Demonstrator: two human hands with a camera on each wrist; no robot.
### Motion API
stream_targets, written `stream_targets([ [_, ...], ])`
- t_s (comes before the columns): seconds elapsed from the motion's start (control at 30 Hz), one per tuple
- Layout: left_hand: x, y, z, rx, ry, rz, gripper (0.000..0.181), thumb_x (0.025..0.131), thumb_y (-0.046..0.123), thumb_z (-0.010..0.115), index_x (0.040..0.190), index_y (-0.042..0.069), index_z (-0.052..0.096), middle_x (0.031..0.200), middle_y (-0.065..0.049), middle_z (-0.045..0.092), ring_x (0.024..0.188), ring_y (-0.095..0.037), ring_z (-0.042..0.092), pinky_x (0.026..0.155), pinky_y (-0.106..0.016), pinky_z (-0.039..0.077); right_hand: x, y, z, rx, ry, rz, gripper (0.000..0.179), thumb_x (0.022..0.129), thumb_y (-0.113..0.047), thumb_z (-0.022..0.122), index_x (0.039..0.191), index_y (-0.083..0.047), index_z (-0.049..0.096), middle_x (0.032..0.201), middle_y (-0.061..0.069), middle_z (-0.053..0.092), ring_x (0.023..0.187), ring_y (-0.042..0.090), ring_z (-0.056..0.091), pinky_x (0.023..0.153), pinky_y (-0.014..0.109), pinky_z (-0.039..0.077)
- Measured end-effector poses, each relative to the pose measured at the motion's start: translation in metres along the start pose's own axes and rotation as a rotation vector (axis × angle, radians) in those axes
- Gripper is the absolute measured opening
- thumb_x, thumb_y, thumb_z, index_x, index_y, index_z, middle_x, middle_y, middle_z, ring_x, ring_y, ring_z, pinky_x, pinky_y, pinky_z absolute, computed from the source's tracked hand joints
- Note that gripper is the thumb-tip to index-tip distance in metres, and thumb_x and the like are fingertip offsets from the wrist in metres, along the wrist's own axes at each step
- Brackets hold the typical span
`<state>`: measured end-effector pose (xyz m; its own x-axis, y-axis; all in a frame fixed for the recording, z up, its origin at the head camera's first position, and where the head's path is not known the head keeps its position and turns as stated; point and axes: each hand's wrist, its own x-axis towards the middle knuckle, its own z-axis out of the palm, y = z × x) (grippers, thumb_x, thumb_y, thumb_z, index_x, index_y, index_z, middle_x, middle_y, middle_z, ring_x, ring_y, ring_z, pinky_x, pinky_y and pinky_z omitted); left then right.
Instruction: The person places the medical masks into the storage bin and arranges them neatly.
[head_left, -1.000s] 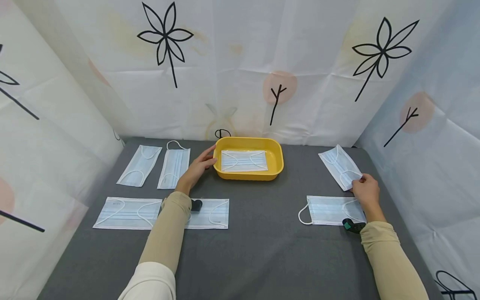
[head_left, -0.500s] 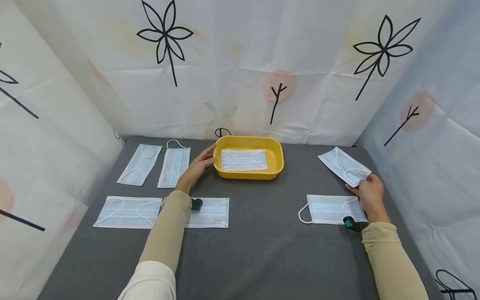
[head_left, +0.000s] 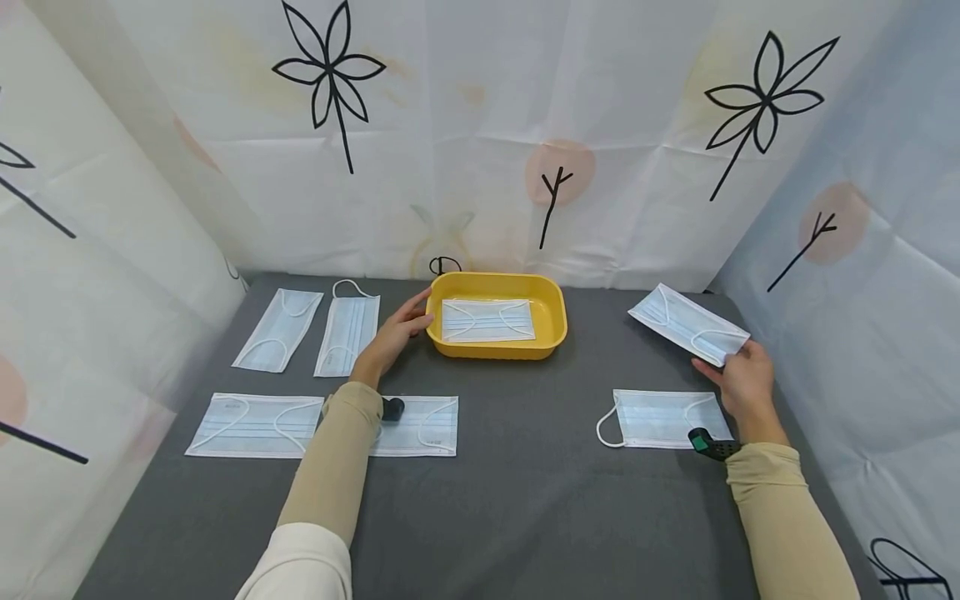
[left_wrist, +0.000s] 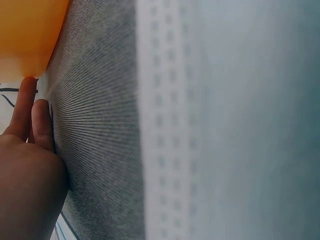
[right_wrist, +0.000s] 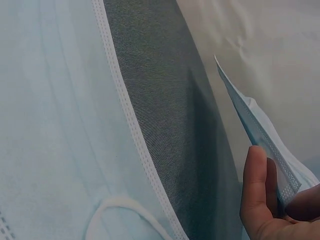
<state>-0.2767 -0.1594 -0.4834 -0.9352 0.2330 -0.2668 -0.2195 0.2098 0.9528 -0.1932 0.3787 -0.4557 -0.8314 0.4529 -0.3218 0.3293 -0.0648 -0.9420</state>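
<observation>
My right hand (head_left: 746,390) pinches the near right corner of a light blue face mask (head_left: 686,323), raised and tilted over the table's right side. In the right wrist view, thumb and fingers grip the edge of this mask (right_wrist: 262,135), seen nearly edge-on. Below it another face mask (head_left: 660,417) lies flat, one ear loop spread out to its left. My left hand (head_left: 395,337) touches the left side of a yellow tray (head_left: 495,352) with fingers extended; the left wrist view shows a fingertip against the tray wall (left_wrist: 30,40). Inside the tray lies one face mask (head_left: 489,321).
On the left lie two angled masks, one (head_left: 279,331) beside another (head_left: 348,335). Nearer are two sideways masks, one (head_left: 251,425) and one (head_left: 420,427) partly under the left forearm in view. White printed cloth walls (head_left: 480,167) enclose the grey table (head_left: 540,517).
My right hand has raised the pinched mask and swung it from steep to nearly sideways, shifting slightly right. The left hand and the tray have stayed put.
</observation>
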Motion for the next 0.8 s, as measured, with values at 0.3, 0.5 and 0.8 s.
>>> stream_targets([
  [0.3,0.002,0.001,-0.001,-0.014,-0.011,-0.025,0.062,0.104,0.033,0.056,0.16,0.039,0.03,0.166,-0.011,0.034,0.152,-0.032,0.032,0.128,-0.052,0.021,-0.009,-0.011,0.004,0.028,-0.001,-0.037,0.06,0.104,0.003,0.027,0.162,-0.015,0.026,0.145,0.001,0.046,0.108,0.006,0.054,0.079,0.023,0.062],
  [0.5,0.008,-0.01,0.0,0.006,0.021,0.011,0.061,0.103,0.039,0.058,0.158,0.043,0.033,0.164,-0.008,0.036,0.15,-0.029,0.034,0.127,-0.051,0.023,-0.013,-0.018,0.006,0.044,-0.001,-0.068,0.058,0.106,0.001,0.033,0.16,-0.018,0.032,0.14,-0.003,0.05,0.105,0.006,0.056,0.075,0.021,0.061],
  [0.8,0.007,-0.012,0.001,0.026,0.035,0.032,0.06,0.103,0.038,0.058,0.157,0.043,0.034,0.162,-0.008,0.039,0.149,-0.029,0.037,0.125,-0.051,0.026,-0.024,-0.032,0.012,0.078,-0.064,-0.127,0.057,0.104,0.002,0.036,0.159,-0.015,0.035,0.122,-0.007,0.056,0.1,0.006,0.059,0.075,0.02,0.06],
])
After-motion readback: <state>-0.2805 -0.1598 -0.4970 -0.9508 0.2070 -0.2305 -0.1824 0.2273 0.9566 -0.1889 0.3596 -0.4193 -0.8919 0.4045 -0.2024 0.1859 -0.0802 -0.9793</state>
